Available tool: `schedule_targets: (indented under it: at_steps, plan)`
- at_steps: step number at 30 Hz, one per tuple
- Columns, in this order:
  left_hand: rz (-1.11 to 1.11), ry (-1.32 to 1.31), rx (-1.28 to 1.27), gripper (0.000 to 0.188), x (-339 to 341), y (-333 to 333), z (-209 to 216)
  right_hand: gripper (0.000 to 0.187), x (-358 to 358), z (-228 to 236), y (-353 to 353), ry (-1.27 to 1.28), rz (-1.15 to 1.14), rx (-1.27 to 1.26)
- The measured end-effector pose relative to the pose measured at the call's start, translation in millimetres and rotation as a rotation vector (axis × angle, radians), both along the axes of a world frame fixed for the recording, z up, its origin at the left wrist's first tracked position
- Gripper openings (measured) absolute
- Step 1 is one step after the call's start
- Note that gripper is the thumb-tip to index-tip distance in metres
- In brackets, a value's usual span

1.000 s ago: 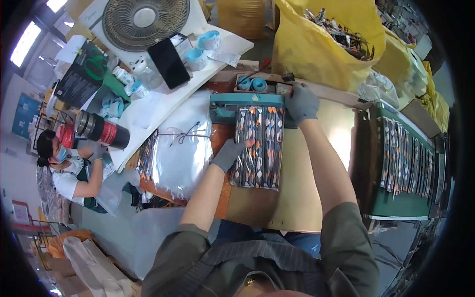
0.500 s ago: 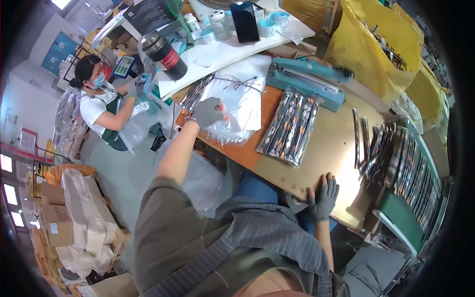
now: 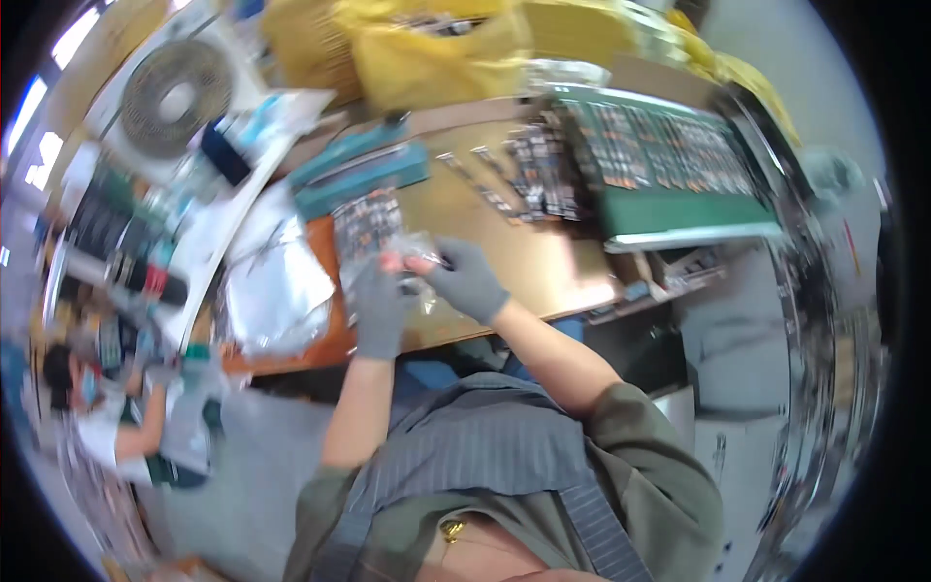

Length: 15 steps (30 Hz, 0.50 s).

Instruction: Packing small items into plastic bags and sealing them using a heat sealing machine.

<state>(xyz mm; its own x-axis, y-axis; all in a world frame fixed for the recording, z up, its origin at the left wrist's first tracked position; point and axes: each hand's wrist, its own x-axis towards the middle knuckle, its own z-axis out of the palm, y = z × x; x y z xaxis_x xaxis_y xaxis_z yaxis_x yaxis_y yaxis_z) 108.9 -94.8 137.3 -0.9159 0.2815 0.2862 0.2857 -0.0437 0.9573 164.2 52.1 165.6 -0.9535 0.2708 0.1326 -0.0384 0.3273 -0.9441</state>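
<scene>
My left hand [image 3: 378,306] and my right hand [image 3: 467,281], both in grey gloves with bare fingertips, meet over the near part of the table. Between them is a clear plastic bag [image 3: 417,244], blurred by motion, pinched by the fingers of both. Just beyond my left hand lies a clear pack of dark patterned strips [image 3: 367,219], partly covered by that hand. To the left, a pile of clear bags [image 3: 276,296] rests on the orange-brown table part, with a thin dark cord on top.
A teal bar sealer [image 3: 359,175] stands behind the pack. Loose patterned strips [image 3: 543,170] lie beside a green conveyor [image 3: 679,221] carrying several more. Yellow sacks [image 3: 436,63] stand behind. At left are a white shelf [image 3: 218,257], a fan [image 3: 176,100] and a seated co-worker [image 3: 121,427].
The view has swung to the right. My left hand has come from the bag pile to the table's middle with a bag. My right hand has left the table edge and joined it.
</scene>
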Motion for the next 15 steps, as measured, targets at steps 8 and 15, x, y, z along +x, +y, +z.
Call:
schedule_targets:
  at_steps: [8, 15]
  plan:
    - [-0.592, -0.470, 0.508, 0.038, 38, 6, 55, 0.049, 18, -69, 74, 0.007, 0.108, -0.089]
    - [-0.258, -0.237, 0.273, 0.033, -3, 34, 66, 0.083, 88, -145, 89, 0.006, -0.142, 0.971]
